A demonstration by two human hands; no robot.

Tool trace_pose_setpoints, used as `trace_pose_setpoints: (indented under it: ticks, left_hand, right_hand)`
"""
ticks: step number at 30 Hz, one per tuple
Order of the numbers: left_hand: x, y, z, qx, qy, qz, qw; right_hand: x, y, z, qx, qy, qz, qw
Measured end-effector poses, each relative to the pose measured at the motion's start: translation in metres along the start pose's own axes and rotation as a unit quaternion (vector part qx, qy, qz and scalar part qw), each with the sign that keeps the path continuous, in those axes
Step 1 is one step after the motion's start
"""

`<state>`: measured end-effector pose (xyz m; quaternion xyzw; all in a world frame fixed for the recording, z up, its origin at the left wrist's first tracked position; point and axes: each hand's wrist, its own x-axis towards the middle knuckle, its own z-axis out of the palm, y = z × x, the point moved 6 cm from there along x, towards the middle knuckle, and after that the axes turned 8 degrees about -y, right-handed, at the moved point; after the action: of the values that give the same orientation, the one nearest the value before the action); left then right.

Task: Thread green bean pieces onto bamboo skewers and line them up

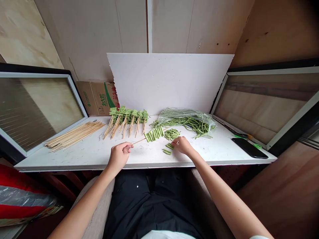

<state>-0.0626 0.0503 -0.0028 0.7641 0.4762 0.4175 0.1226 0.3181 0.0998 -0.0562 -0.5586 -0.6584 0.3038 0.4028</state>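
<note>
In my left hand (119, 154) is the bare end of a bamboo skewer (139, 141), pinched between thumb and fingers. A row of cut green bean pieces (154, 134) is threaded side by side along it. My right hand (182, 145) is low over the table, its fingers closed at a few loose bean pieces (166, 151) and seemingly pinching one of them; the fingertips are partly hidden. Just beyond that hand lies a small heap of cut bean pieces (171, 134).
Loaded bean skewers (128, 116) are stacked at the back of the white table (99, 156). Bare bamboo skewers (74, 134) lie at left. Uncut long beans (191, 124) spill from a clear plastic bag (184, 114). A black phone (249, 148) rests at right, and a cardboard box (96, 98) stands behind.
</note>
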Motion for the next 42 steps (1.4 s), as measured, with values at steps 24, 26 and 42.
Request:
trace_pose_setpoints:
  ticks: [24,26,42]
  left_hand:
    - [-0.001,-0.008,0.008,-0.002,-0.035,-0.006,0.999]
    - [-0.001,-0.008,0.009,0.001,-0.037,0.000,0.999]
    - [-0.001,-0.004,0.009,0.028,-0.038,0.010,0.999]
  right_hand:
    - [-0.014,-0.062,0.011,0.404,-0.141,-0.029,0.904]
    - [-0.014,-0.062,0.013,0.411,-0.139,-0.023,0.901]
    - [-0.015,-0.060,0.014,0.385,-0.103,-0.016,0.917]
